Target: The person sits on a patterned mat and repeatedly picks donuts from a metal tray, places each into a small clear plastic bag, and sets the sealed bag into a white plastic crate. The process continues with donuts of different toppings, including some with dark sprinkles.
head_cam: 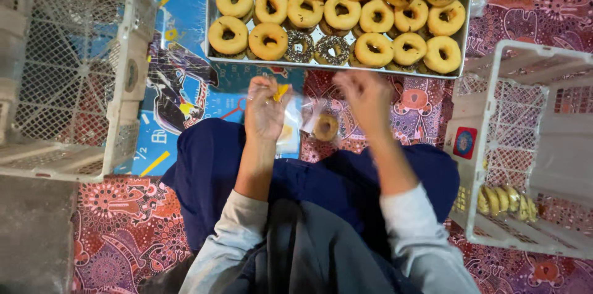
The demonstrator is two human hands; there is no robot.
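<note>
A person sits on the floor, seen from above, with dark blue trousers and grey sleeves. The left hand (264,110) is raised in front of the knees, its fingers pinched together on a small yellow tie (281,91) at the top of a clear plastic bag (296,115). The right hand (368,93) is lifted just beside it, blurred, fingers curled loosely; whether it grips anything cannot be told. Between the two hands, slightly lower, a single ring doughnut (325,127) shows inside thin clear wrapping.

Just beyond the hands lies a metal tray (212,34) packed with rows of golden ring doughnuts (341,11); two of them in the front row carry dark sprinkles (300,46). A white plastic crate (126,78) stands to the left. A second white crate (469,115) stands to the right, holding a few wrapped doughnuts (503,200) at its bottom. A red patterned cloth (123,226) and a blue printed sheet (185,84) cover the floor.
</note>
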